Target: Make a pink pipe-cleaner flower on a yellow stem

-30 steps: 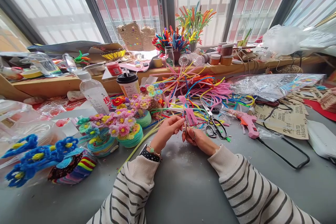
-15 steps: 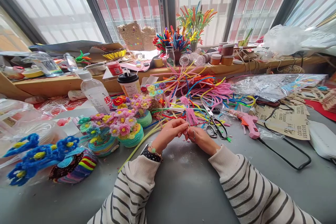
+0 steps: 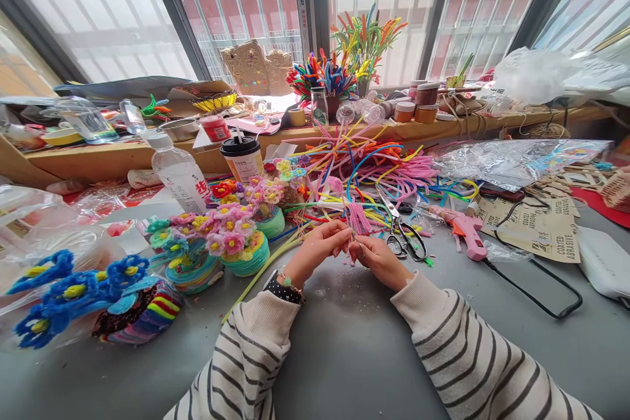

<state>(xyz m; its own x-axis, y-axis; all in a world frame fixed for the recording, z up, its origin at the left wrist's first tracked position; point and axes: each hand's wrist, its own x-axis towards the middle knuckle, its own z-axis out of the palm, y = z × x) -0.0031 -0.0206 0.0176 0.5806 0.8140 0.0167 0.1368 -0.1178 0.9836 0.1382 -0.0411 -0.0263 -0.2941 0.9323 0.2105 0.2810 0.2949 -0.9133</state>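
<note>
1. The left hand (image 3: 319, 246) and right hand (image 3: 378, 259) have drawn together since 1 second ago. Their fingertips now meet, both pinching a thin pink piece (image 3: 353, 236) near the centre of the grey table (image 3: 344, 354).
2. The piece stood upright between parted hands then. Now the fingers nearly hide it, so the pinch looks tighter.
3. Scissors (image 3: 401, 230) and a pink glue gun (image 3: 465, 230) lie untouched just right.
4. Brown paper (image 3: 546, 233) at right reads "COATED ABRASIVE". The bottle (image 3: 180, 177) at left bears red characters I cannot read.
</note>
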